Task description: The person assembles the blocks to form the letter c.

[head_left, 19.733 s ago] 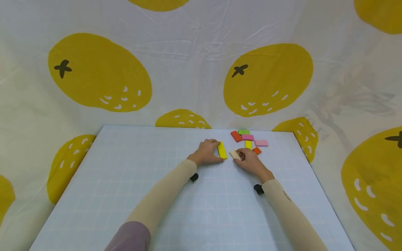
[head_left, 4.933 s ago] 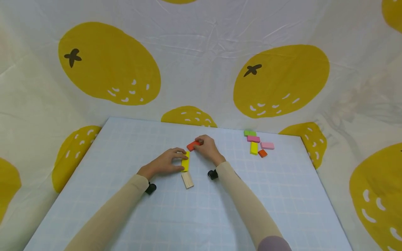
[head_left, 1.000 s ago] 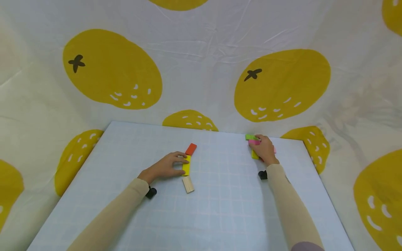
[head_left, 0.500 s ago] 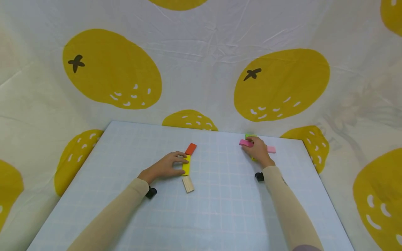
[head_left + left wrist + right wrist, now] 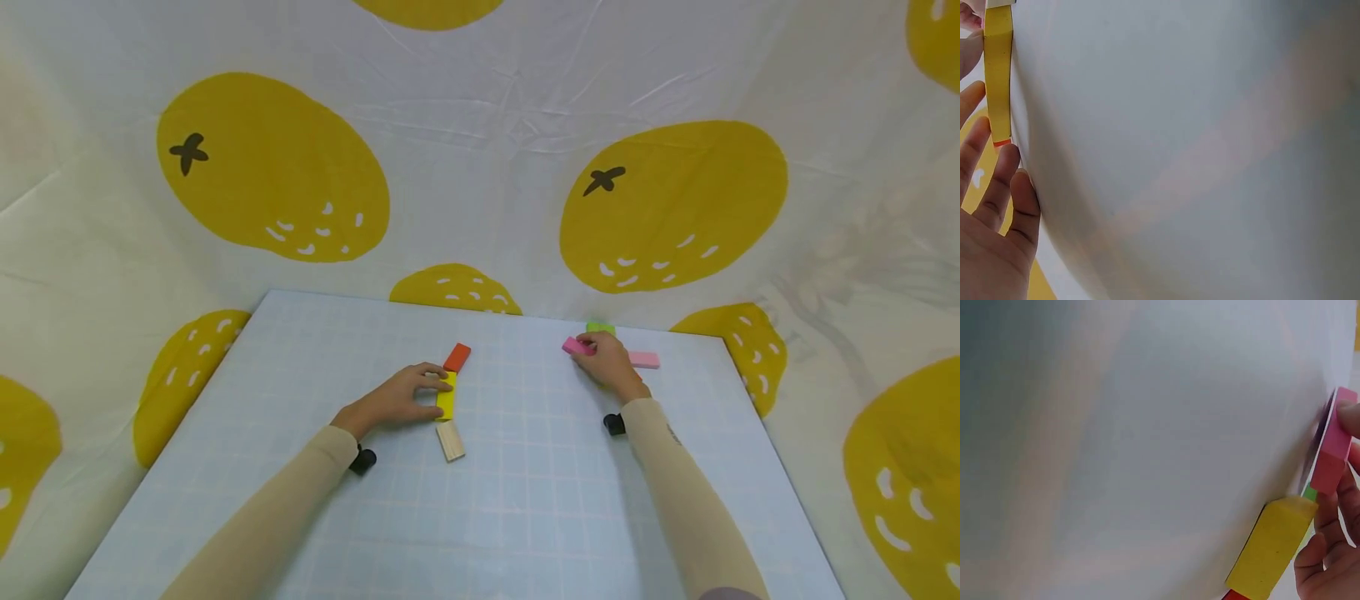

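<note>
My left hand [image 5: 397,396] rests its fingertips and thumb on a yellow block [image 5: 446,398], which lies flat on the table. At the block's far end, a red block [image 5: 457,357] slants away to the right. Near its close end lies a plain wooden block [image 5: 450,442], also slanted. Over on the right, my right hand [image 5: 606,362] pinches a bright pink block [image 5: 573,345] between thumb and fingers. In the right wrist view that pink block [image 5: 1334,437] is tilted, with a second yellow block [image 5: 1272,550] just below it.
A green block [image 5: 601,328] lies by the table's back edge, behind my right hand. To that hand's right is a light pink block [image 5: 645,359]. A sliver of a red block [image 5: 1235,595] shows under the second yellow one. A patterned sheet [image 5: 480,167] hangs behind the table.
My right hand has taken hold of the bright pink block among the right-hand blocks and moved it to the left. The left hand stays on its yellow block.
</note>
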Tool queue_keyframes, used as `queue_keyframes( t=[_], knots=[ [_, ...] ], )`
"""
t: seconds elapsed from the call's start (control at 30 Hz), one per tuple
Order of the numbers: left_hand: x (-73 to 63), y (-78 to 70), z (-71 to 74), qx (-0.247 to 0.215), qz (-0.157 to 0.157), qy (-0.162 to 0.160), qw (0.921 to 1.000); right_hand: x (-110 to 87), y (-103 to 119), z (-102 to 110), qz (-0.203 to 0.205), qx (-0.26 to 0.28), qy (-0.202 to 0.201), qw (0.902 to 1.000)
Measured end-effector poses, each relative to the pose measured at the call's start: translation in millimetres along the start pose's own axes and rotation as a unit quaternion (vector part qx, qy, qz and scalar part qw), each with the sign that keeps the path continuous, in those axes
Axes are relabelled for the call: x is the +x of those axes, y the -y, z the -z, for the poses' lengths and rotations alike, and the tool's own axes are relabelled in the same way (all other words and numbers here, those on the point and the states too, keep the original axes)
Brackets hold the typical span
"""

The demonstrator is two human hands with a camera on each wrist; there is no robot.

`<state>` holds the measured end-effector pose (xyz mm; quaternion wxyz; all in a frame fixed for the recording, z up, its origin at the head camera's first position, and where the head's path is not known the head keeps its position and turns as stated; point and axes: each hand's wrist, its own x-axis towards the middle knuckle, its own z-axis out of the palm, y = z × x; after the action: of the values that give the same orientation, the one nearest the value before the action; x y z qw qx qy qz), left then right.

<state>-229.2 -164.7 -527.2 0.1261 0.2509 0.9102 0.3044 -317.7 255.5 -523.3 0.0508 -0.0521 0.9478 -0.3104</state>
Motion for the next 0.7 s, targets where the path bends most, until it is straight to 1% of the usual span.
queue_keyframes(
  t=[0.13, 0.3, 0.4, 0.5, 0.67, 0.7],
  knots=[
    [1.4, 0.1, -0.5, 0.001, 0.002, 0.001, 1.0, -5.6, 8, 3, -0.009, 0.003, 0.006, 0.9999],
    [1.0, 0.3, -0.2, -0.002, 0.01, 0.003, 0.9999, -12.1, 20, 3, -0.013, 0.022, 0.013, 0.9996],
    [0.2, 0.6, -0.1, -0.002, 0.006, 0.0, 1.0, -16.0, 23, 2, -0.012, 0.025, 0.015, 0.9995],
    [0.3, 0.8, 0.0, 0.002, 0.004, -0.001, 1.0, -19.9, 25, -1, 0.004, 0.023, 0.013, 0.9996],
    [1.3, 0.5, 0.1, 0.003, 0.008, 0.002, 1.0, -27.1, 29, -6, 0.044, 0.02, -0.004, 0.9988],
    [1.3, 0.2, 0.5, 0.005, 0.005, 0.001, 1.0, -28.9, 30, -6, 0.048, 0.02, -0.007, 0.9986]
  ],
)
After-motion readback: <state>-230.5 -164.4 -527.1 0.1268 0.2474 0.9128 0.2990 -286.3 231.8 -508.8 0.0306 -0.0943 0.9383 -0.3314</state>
